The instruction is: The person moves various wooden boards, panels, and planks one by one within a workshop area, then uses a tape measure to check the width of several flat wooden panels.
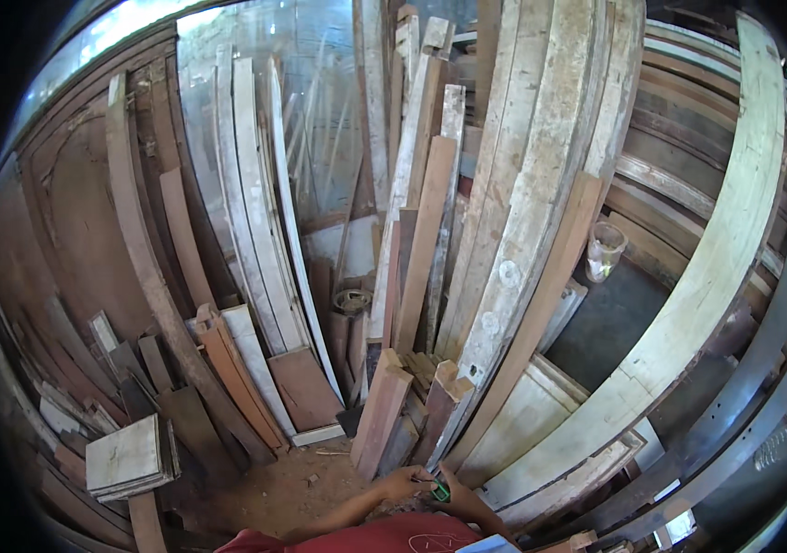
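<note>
Item: small green object [440, 491], near edge of the scene, centre, low in front of the person's body. Kind uncertain at this size; possibly a compact measuring tool.

Held by: left hand [403, 483] and right hand [456, 493], met together over it. Both grips appear closed about the object, fingers curled in; which hand bears it cannot be told.

Progress, as judged: the object is in hand and close to the body, not applied to any timber; no board is lifted out or set apart. Handling of the stock looks yet to begin.

Just beyond the hands: short reddish wood blocks [384, 410] standing on the dirt floor [292, 488].

Far, centre to right: tall pale planks [522, 203] leaning upright.

Far right: clear plastic jar [604, 251] on a dark ledge.

Near left: stack of flat grey boards [128, 458].
</note>
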`<action>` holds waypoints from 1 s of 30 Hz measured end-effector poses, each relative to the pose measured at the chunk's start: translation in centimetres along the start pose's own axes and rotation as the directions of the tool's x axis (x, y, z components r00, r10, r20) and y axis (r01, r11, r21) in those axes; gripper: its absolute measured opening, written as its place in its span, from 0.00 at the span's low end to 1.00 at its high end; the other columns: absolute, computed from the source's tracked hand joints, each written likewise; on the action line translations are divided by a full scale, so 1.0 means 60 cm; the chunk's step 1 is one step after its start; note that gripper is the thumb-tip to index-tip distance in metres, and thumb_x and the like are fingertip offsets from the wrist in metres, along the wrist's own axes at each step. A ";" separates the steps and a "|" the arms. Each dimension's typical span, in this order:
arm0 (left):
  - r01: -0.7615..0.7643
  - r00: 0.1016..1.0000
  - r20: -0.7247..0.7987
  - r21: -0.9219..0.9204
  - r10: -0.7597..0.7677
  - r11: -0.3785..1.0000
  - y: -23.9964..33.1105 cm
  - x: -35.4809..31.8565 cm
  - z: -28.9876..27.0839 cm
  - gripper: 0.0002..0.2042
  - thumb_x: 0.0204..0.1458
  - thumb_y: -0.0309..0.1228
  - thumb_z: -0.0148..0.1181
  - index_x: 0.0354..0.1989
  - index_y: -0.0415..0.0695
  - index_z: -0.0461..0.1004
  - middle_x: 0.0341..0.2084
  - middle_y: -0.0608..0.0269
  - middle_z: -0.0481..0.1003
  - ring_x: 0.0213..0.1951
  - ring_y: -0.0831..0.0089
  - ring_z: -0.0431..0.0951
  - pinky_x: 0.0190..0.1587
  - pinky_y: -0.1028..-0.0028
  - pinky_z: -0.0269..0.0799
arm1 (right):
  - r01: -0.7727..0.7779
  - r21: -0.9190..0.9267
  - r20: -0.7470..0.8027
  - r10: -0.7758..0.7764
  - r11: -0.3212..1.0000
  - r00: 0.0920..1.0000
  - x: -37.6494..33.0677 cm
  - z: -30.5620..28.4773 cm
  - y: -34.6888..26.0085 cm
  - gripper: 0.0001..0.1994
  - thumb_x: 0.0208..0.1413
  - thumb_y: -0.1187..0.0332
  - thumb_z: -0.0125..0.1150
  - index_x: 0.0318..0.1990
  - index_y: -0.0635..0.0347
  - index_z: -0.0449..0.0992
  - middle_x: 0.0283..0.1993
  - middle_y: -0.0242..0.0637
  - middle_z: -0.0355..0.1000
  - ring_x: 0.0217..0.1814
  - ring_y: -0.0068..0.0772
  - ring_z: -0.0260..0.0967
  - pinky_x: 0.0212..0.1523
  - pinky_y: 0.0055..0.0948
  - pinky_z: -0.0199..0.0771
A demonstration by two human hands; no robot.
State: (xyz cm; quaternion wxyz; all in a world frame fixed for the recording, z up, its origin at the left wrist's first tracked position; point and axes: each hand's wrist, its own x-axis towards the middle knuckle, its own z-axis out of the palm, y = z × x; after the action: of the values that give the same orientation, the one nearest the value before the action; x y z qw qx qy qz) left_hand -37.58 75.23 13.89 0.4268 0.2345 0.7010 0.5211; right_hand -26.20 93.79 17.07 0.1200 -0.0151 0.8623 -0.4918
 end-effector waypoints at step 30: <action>-0.013 0.983 0.183 0.049 0.003 0.999 -0.005 0.052 0.020 0.17 0.52 0.38 0.68 0.43 0.40 0.74 0.35 0.66 0.75 0.37 0.78 0.73 0.41 0.76 0.70 | -0.150 0.169 -0.128 0.173 0.974 0.977 -0.067 -0.022 -0.009 0.43 0.58 0.36 0.45 0.71 0.59 0.50 0.60 0.63 0.65 0.63 0.57 0.64 0.63 0.40 0.61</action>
State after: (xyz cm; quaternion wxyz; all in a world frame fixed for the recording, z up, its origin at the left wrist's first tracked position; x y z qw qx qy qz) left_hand -38.17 78.21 12.40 0.4813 0.2947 0.6706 0.4815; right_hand -22.64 95.22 18.95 0.0987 0.0997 0.8252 -0.5471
